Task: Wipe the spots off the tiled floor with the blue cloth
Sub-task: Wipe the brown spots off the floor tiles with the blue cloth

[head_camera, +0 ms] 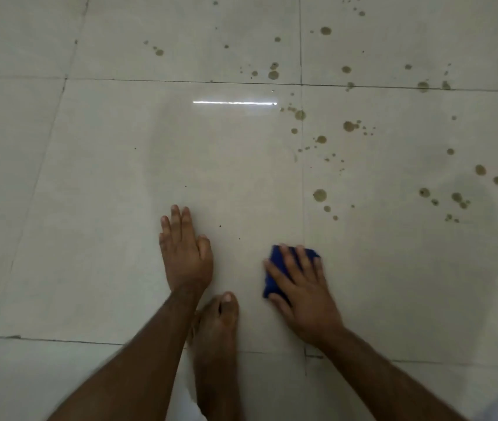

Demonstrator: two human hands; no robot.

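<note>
My right hand (301, 284) lies flat on the folded blue cloth (273, 270), pressing it onto the pale tiled floor (120, 177) beside a grout line. Only the cloth's left and top edges show past my fingers. My left hand (185, 253) rests flat on the tile to the left, fingers together, holding nothing. Several brownish spots (319, 195) dot the floor ahead and to the right of the cloth, the nearest just beyond my right fingertips. More spots (273, 75) are scattered farther away.
My bare foot (217, 338) stands between my two forearms. A bright streak of reflected light (235, 103) lies on the tile ahead. A faint damp sheen (424, 268) shows on the tile to the right of the cloth.
</note>
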